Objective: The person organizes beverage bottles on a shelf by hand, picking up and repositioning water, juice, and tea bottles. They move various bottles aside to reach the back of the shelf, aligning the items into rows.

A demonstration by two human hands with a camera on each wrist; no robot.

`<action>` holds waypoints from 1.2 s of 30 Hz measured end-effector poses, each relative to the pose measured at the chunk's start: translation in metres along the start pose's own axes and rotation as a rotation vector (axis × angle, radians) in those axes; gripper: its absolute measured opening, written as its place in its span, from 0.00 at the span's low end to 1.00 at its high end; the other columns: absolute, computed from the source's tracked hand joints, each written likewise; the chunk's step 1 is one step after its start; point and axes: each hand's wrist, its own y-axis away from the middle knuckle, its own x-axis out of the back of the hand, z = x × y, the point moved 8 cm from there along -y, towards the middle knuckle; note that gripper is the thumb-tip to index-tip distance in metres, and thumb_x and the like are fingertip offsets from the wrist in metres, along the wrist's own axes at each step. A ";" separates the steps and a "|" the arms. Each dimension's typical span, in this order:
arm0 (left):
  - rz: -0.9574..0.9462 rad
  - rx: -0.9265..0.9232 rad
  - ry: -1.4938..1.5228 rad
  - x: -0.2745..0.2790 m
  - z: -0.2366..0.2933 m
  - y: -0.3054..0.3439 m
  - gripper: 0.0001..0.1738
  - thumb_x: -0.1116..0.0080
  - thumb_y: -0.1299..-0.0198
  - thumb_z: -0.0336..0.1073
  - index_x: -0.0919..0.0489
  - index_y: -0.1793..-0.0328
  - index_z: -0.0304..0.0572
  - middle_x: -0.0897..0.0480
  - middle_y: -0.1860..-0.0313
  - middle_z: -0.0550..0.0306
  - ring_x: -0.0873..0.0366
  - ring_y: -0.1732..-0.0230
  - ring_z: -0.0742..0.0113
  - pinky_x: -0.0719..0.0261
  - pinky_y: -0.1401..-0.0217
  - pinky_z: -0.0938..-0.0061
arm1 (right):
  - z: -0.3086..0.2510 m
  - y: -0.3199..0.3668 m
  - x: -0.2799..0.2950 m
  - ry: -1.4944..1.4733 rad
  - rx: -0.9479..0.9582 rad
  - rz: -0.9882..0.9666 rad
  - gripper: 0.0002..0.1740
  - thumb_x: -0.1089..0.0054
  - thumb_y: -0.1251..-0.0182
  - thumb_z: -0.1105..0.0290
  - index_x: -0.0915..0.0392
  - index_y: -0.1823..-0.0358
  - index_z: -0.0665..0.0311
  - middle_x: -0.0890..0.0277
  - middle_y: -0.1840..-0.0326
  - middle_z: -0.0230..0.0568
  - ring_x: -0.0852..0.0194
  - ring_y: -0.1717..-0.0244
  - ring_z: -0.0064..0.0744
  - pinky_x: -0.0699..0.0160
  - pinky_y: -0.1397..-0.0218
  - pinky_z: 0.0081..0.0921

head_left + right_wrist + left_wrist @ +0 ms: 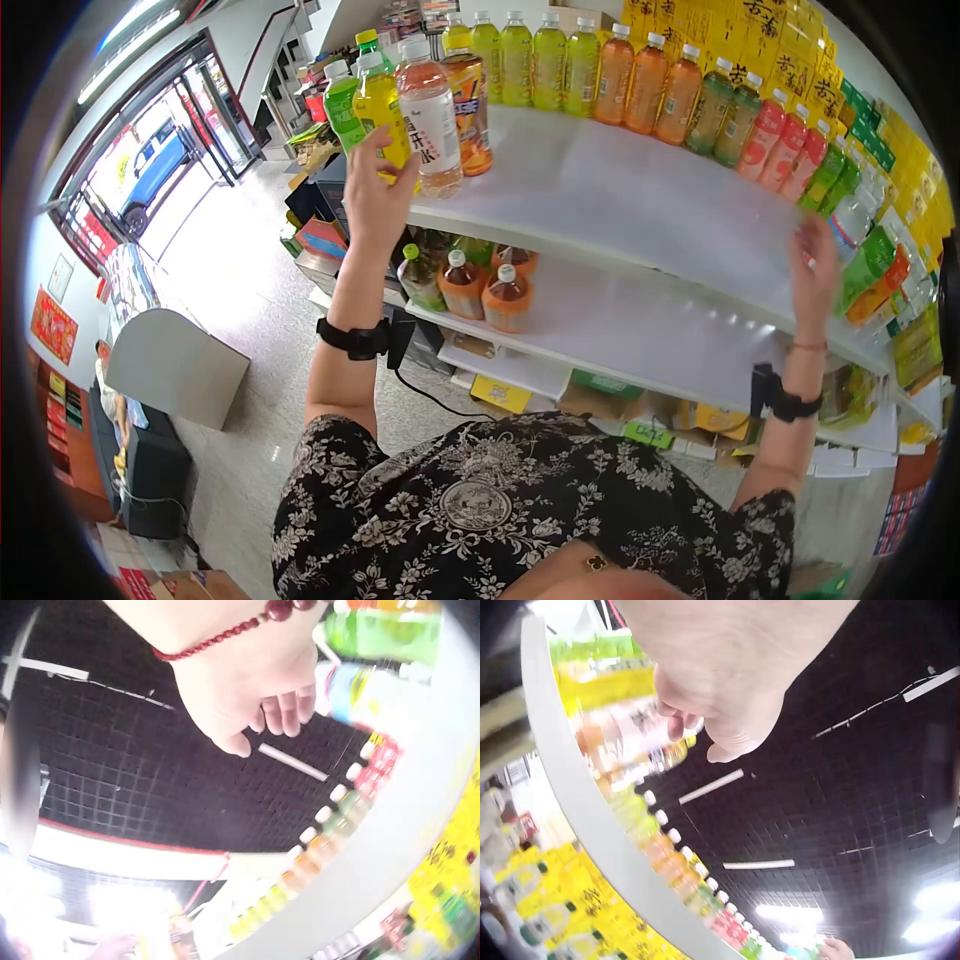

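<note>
At the left end of the upper shelf, my left hand (382, 200) is at a yellow bottle (384, 106), fingers loosely bent; whether they touch it is unclear. Beside it stand a clear bottle with a white label (430, 130), a dark orange-labelled bottle (468, 105) and a green bottle (343, 108). The left wrist view shows the left hand (720, 682) with thumb apart from the fingers. My right hand (815, 265), blurred, is raised at the shelf's right side near a blue-labelled bottle (846, 222). In the right wrist view the right hand (247, 690) holds nothing, fingers loosely bent.
Yellow-green bottles (516, 65), orange bottles (648, 85), dark green bottles (711, 110) and pink bottles (763, 135) line the upper shelf's back edge. Yellow cartons (770, 45) are stacked behind. More bottles (507, 298) stand on the lower shelf (620, 325). A black cable (435, 398) hangs below.
</note>
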 end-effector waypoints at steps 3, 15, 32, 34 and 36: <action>-0.036 0.024 -0.080 0.013 -0.033 -0.003 0.29 0.33 0.46 0.36 0.29 0.39 0.40 0.24 0.52 0.52 0.22 0.68 0.66 0.24 0.62 0.71 | -0.074 0.001 -0.134 -0.354 -0.007 -0.391 0.23 0.36 0.39 0.73 0.28 0.41 0.63 0.25 0.51 0.35 0.26 0.51 0.25 0.25 0.48 0.24; -0.138 -0.176 0.056 -0.009 -0.029 0.014 0.27 0.43 0.41 0.27 0.32 0.34 0.32 0.25 0.51 0.43 0.26 0.60 0.53 0.25 0.57 0.66 | -0.235 -0.007 -0.348 -0.236 -0.120 -0.439 0.37 0.26 0.57 0.45 0.29 0.59 0.70 0.23 0.59 0.56 0.22 0.57 0.55 0.22 0.53 0.41; -0.277 -0.119 0.142 -0.042 -0.006 0.019 0.27 0.42 0.40 0.30 0.30 0.33 0.42 0.25 0.51 0.51 0.26 0.65 0.66 0.27 0.62 0.73 | -0.186 -0.006 -0.299 -0.225 -0.164 -0.285 0.34 0.26 0.59 0.57 0.28 0.56 0.74 0.21 0.62 0.58 0.21 0.57 0.56 0.22 0.53 0.40; -0.316 -0.154 0.116 -0.051 0.010 0.023 0.29 0.41 0.41 0.31 0.31 0.32 0.43 0.25 0.50 0.52 0.27 0.66 0.66 0.29 0.65 0.74 | -0.156 -0.008 -0.279 -0.179 -0.134 -0.237 0.33 0.26 0.59 0.57 0.27 0.55 0.73 0.20 0.62 0.58 0.20 0.57 0.56 0.22 0.54 0.39; -0.428 -0.143 0.208 -0.068 0.027 0.029 0.28 0.40 0.42 0.30 0.31 0.33 0.42 0.25 0.50 0.52 0.26 0.65 0.67 0.29 0.65 0.75 | -0.123 -0.013 -0.251 -0.189 0.002 -0.110 0.31 0.27 0.57 0.57 0.26 0.55 0.72 0.21 0.60 0.57 0.21 0.56 0.55 0.22 0.53 0.40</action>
